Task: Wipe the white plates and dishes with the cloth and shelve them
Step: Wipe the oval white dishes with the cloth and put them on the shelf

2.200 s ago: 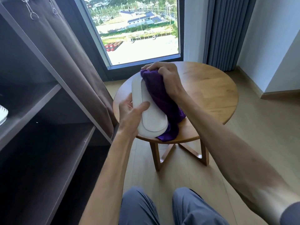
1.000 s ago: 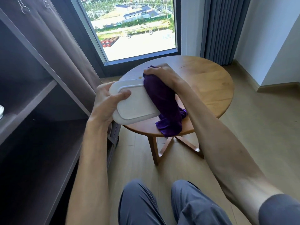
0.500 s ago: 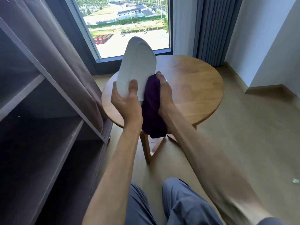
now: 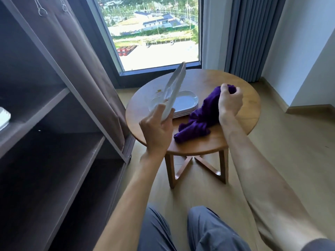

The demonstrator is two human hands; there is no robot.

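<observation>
Half a sec ago the purple cloth (image 4: 201, 116) was pressed against the white oblong plate (image 4: 174, 89); now the two are apart. The left hand (image 4: 156, 131) grips the plate by its lower end, tilted up on edge above the round wooden table (image 4: 241, 122), w/ nothing touching its faces. The right hand (image 4: 229, 101) pinches the cloth's top end, fingers curled round it, while the rest trails down onto the tabletop just right of the plate stack (image 4: 181, 106).

Meaning, as I read it: wiping of this plate looks done, shelving is next. The left hand is nearest the dark shelving unit (image 4: 59, 113), so a swing left seems the natural move.

Containers etc.:
- Stack on the table: several white oblong plates, nested flat, exact count hard to tell; prob. unwiped yet.
- Shelf unit: upper shelf shows a white dish (image 4: 4, 117) at the frame's far left edge, mostly cut off. The lower shelves in view look bare, though it's dark in there.

Plenty of task left, judging by the stack.
</observation>
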